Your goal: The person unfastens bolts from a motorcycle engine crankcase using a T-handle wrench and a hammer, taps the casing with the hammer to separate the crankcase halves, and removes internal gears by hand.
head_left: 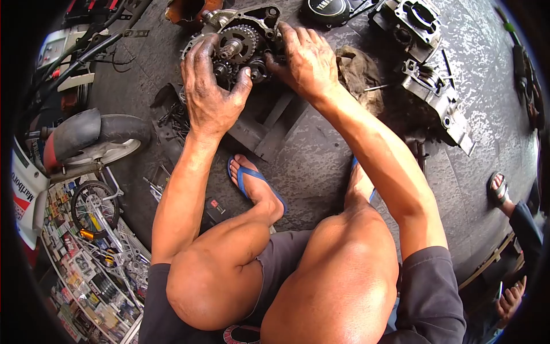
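Note:
An engine crankcase half (266, 12) sits in front of me, its inside facing up. A large toothed gear (247, 39) with a shaft in its middle lies in it, with smaller gears (226, 70) nearer me. My left hand (212, 94), its fingers stained dark, curls over the left side of the case beside the gears, thumb apart. My right hand (309, 63) grips the right edge, its thumb reaching in toward the gears. Both fingertips are partly hidden. Beneath the case is a dark wooden stand (266, 129).
Right of the case lie a dirty rag (358, 71), engine castings (438, 94) and a Yamaha cover (326, 10). Small metal parts (172, 117) lie at left, near a motorcycle wheel (123, 135). Another person's sandalled foot (499, 186) and hand (510, 301) show at right.

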`<state>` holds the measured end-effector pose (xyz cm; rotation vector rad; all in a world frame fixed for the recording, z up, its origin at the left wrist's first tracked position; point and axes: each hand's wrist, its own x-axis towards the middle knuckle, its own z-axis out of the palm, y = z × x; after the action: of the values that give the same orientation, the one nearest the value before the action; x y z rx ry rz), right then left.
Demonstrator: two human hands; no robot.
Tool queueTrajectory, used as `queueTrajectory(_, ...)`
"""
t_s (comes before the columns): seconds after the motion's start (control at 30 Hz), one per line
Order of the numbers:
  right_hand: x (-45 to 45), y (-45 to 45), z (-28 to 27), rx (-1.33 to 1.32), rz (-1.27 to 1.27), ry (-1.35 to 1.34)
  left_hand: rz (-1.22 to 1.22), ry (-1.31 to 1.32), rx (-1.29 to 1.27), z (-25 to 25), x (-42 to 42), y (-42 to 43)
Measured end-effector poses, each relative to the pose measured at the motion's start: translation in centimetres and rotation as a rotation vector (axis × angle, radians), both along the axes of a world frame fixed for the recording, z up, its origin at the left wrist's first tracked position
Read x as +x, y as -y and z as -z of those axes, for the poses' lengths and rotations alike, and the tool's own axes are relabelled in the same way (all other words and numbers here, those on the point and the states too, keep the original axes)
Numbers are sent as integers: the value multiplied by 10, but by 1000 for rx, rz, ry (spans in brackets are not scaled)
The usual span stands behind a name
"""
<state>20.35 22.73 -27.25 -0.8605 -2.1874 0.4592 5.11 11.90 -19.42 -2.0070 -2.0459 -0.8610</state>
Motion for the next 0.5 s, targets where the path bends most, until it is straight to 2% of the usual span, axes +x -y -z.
queueTrajectory(0.13, 2, -2, 13, -16, -36, -88, 7, -63, -27, -4, 0, 2)
queueTrajectory(0.27, 10, -5, -1, -174, -87, 45, 61, -125, -130, -23, -5, -15)
queueTrajectory(0.4, 2, -5, 4, -99, -31, 32, 208, -130, -182, -22, -27, -36)
queueTrajectory(0.5, 4, -1, 7, -58, -9, -9, 126, -155, -109, -11, -24, -37)
